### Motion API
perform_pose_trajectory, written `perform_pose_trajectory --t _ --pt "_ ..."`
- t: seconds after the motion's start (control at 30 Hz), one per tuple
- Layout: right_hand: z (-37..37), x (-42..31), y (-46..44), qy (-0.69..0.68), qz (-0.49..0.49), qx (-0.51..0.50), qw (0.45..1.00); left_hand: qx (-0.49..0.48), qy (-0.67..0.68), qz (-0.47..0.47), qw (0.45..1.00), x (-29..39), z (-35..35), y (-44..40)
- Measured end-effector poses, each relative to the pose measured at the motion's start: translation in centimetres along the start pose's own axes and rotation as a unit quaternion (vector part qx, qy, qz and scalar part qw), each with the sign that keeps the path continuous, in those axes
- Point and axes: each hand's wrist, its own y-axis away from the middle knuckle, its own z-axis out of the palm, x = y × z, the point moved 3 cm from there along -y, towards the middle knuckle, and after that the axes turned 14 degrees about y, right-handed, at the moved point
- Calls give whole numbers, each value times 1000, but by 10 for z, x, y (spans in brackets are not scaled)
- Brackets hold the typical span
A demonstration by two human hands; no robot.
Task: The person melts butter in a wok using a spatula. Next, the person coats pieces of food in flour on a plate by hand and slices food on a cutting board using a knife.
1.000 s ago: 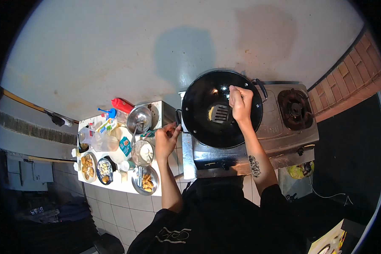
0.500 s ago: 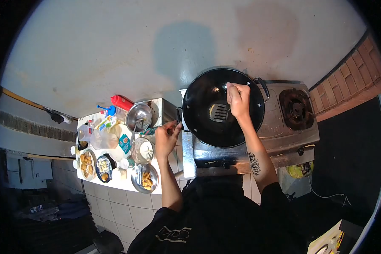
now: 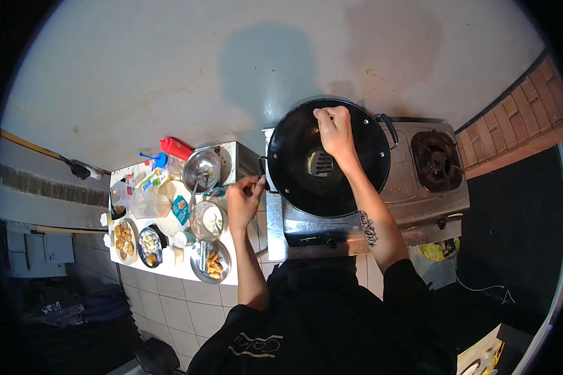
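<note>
A large black wok (image 3: 356, 187) stands on the left burner of a metal stove. My right hand (image 3: 335, 129) is closed over it on the handle of a slotted spatula (image 3: 322, 164), whose head lies low in the wok. Against the spatula's left edge is a small yellowish piece of food (image 3: 311, 164). At the wok's left side, my left hand (image 3: 246, 195) has its fingers closed on the loop handle (image 3: 264, 173). The grip is partly hidden by the fingers.
On the white table (image 3: 178, 273) at left are a metal bowl (image 3: 201, 170), a bowl of white powder (image 3: 209, 220), plates of food, a red bottle (image 3: 176, 148) and plastic containers. A second burner (image 3: 438, 161) is at right. A wall rises behind the stove.
My right hand has moved up and left over the wok, and the spatula head has shifted slightly left and up. My left hand has stayed at the wok handle.
</note>
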Motion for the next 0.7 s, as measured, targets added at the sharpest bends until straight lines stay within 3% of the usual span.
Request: perform_pose_trajectory --t 0.2,0.3,0.37,0.5,0.6,0.7 --pt "8 -6 1 35 -31 -6 999 8 4 -12 1000 -1 0 0" --pt "2 -3 -1 19 20 -87 996 23 22 -1 999 -5 1 -1" --pt "5 9 -4 43 27 -195 980 25 26 -3 999 -1 2 -1" --pt "11 2 -2 49 -13 -188 981 27 33 3 999 -3 2 -3" --pt "8 -12 -1 75 33 -313 946 25 21 7 999 -5 2 -4" --pt "9 -4 3 46 3 -278 959 34 25 7 999 -1 2 -1"
